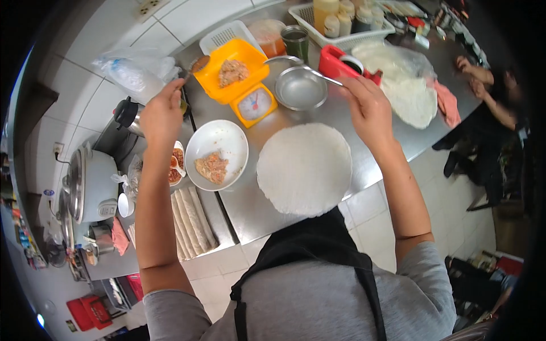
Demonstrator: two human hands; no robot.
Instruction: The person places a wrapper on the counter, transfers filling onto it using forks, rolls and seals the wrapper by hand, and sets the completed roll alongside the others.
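My left hand [163,113] is closed around the handle of a wooden spoon [199,64], whose head is beside the yellow scale tray. My right hand [368,102] grips the handle of a metal spoon [307,69], its bowl end near the tray's right edge. Minced filling [232,73] lies in the yellow tray [211,77] on the kitchen scale [254,106]. A white bowl [230,139] holds more filling below the scale. Between my arms, a round thin dough sheet [305,169] lies flat on the metal table. Above it stands a round metal bowl [301,89].
Rolled dough strips [192,223] lie left of the table seam. At the back are a red container [335,63], a dark cup [295,42] and a bottle basket [341,42]. Dough sheets under plastic [410,99] lie right. Another person's hands [476,78] are at far right.
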